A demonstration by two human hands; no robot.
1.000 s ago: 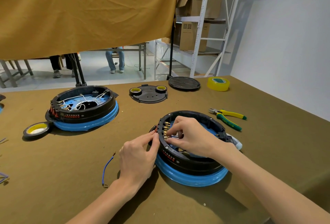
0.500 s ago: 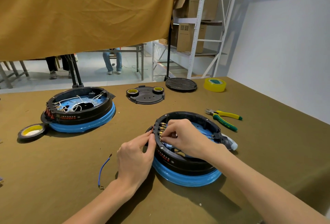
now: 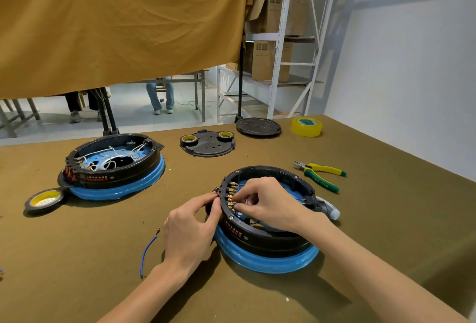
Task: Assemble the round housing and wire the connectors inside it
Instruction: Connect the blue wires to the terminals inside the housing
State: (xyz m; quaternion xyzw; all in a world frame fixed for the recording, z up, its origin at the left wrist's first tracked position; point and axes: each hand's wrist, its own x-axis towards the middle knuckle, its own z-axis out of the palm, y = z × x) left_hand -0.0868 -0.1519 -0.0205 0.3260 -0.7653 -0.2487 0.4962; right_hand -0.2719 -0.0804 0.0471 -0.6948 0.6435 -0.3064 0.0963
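1. Right hand (image 3: 268, 203) reaches inside the near round black housing on a blue base ring (image 3: 262, 240); its fingers (image 3: 242, 209) are curled, pinching at the row of brass connectors (image 3: 231, 195) on the left inner wall (the item pinched is too small to identify).
2. Left hand (image 3: 188, 230) is outside that wall, fingers pinched on its outer rim.
3. Housing sits on the olive-covered bench (image 3: 386, 219), front centre.
4. Loose blue wire (image 3: 147, 253) lies just left of the left hand.
5. Yellow-green pliers (image 3: 319, 172) lie right of the housing.
6. Second black-and-blue housing with white wires (image 3: 113, 165) stands well apart, far left.
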